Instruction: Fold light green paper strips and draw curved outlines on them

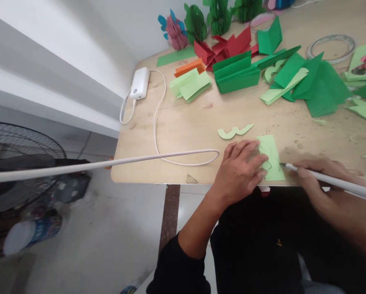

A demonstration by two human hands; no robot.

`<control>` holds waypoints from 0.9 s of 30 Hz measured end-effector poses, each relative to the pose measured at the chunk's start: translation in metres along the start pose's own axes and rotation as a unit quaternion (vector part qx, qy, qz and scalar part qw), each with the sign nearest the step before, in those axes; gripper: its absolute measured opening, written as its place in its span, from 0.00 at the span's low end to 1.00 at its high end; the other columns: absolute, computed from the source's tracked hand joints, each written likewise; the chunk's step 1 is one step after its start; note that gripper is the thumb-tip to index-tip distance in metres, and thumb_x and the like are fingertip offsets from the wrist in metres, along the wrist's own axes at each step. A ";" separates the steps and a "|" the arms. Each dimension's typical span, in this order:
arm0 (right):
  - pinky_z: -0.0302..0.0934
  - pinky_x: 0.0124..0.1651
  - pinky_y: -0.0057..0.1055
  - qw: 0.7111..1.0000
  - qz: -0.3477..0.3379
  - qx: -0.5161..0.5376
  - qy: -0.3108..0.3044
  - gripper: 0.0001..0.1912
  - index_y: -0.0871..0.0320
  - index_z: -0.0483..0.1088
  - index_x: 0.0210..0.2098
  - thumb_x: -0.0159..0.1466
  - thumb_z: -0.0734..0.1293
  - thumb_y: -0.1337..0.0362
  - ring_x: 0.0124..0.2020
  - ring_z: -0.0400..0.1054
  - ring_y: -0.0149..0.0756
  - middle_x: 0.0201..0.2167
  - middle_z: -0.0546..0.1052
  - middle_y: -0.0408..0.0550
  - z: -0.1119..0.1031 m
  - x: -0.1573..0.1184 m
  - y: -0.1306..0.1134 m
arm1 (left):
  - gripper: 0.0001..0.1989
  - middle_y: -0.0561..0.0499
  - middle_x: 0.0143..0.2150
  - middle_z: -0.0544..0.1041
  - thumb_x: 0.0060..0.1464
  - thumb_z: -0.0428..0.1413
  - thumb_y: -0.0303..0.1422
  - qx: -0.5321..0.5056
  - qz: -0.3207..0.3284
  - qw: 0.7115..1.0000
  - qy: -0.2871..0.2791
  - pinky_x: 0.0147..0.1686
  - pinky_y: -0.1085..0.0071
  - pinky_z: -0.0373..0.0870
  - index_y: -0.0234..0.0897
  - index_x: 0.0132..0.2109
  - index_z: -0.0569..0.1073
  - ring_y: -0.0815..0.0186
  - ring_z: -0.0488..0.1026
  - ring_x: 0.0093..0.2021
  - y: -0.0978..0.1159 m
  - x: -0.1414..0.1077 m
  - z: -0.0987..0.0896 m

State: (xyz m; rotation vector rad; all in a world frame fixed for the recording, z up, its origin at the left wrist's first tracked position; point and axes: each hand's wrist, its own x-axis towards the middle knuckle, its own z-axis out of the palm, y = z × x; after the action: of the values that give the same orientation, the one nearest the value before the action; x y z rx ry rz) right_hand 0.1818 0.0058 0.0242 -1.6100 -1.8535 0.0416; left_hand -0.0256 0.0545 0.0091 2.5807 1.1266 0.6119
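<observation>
A small light green paper (274, 157) with curved pencil-thin lines drawn on it lies near the table's front edge. My left hand (239, 169) presses on its left side, fingers spread over the paper and the tabletop, gripping nothing. In my right hand (330, 183) is a white pen (339, 182) with a dark tip. That tip is at the paper's right edge; whether it touches, I cannot tell. Just beyond my left fingertips lies a wavy light green paper cutout (235, 131).
Folded green papers (236, 73), red papers (222, 49) and a tape roll (331, 47) lie farther back. Paper figures (195, 28) stand against the wall. A white cable (158, 110) loops from a power bank (140, 83) across the left. A fan (20, 143) stands beside the table.
</observation>
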 end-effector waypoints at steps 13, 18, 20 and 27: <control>0.60 0.31 0.33 0.998 0.061 0.004 -0.005 0.09 0.49 0.73 0.34 0.66 0.62 0.55 0.30 0.74 0.34 0.28 0.80 0.41 -0.008 -0.005 -0.001 | 0.15 0.43 0.65 0.68 0.65 0.50 0.38 -0.001 -0.004 1.000 -0.017 0.66 0.55 0.55 0.39 0.53 0.74 0.56 0.60 0.67 0.000 0.000 -0.001; 0.65 0.39 0.33 0.999 0.005 0.032 -0.038 0.10 0.48 0.74 0.43 0.66 0.63 0.61 0.37 0.76 0.35 0.36 0.82 0.42 -0.007 -0.003 -0.005 | 0.15 0.43 0.66 0.68 0.64 0.51 0.37 0.002 -0.012 0.999 -0.030 0.66 0.54 0.55 0.39 0.53 0.74 0.56 0.59 0.67 0.002 0.002 -0.002; 0.66 0.44 0.35 0.997 -0.044 0.056 -0.043 0.14 0.49 0.73 0.48 0.65 0.64 0.65 0.40 0.76 0.36 0.40 0.82 0.44 -0.003 -0.004 -0.004 | 0.14 0.43 0.66 0.68 0.64 0.52 0.37 0.003 -0.018 0.999 -0.032 0.66 0.54 0.56 0.39 0.53 0.74 0.56 0.60 0.67 0.003 0.003 -0.004; 0.64 0.45 0.36 0.989 -0.136 0.052 -0.031 0.20 0.55 0.71 0.52 0.60 0.67 0.70 0.41 0.75 0.38 0.41 0.81 0.49 0.006 -0.012 0.006 | 0.17 0.43 0.66 0.68 0.65 0.51 0.38 0.004 -0.020 0.999 -0.026 0.68 0.55 0.54 0.36 0.55 0.73 0.57 0.59 0.68 0.004 0.003 -0.004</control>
State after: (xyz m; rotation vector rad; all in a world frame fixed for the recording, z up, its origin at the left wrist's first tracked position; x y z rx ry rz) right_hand 0.1840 -0.0008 0.0113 -1.2886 -2.0676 0.0683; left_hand -0.0230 0.0546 0.0146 2.5588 1.1624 0.5289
